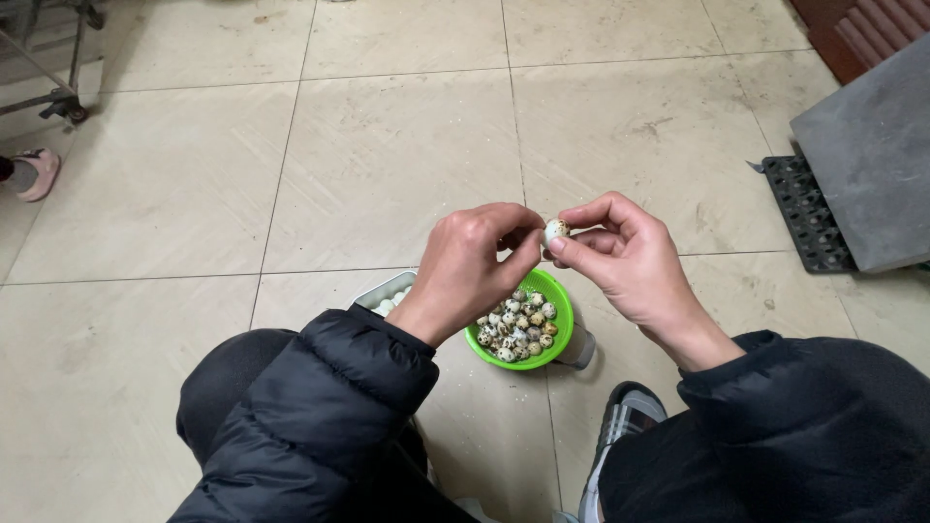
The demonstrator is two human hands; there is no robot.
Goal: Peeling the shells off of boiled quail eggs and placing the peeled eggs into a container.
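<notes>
A small speckled quail egg [555,231] is held up between the fingertips of both hands, above the floor. My right hand [630,257] pinches it from the right with thumb and forefinger. My left hand [475,263] touches its left side with curled fingers. Below them a green basket [562,308] on the tiled floor holds several speckled quail eggs [515,327]. A white tray [386,294] with pale peeled eggs peeks out behind my left wrist.
Beige floor tiles [387,155] surround me. A grey slab [872,155] rests over a black perforated mat [809,213] at the right. My grey shoe [620,426] is by the basket. Another person's pink shoe [37,172] and a metal cart frame [58,87] are far left.
</notes>
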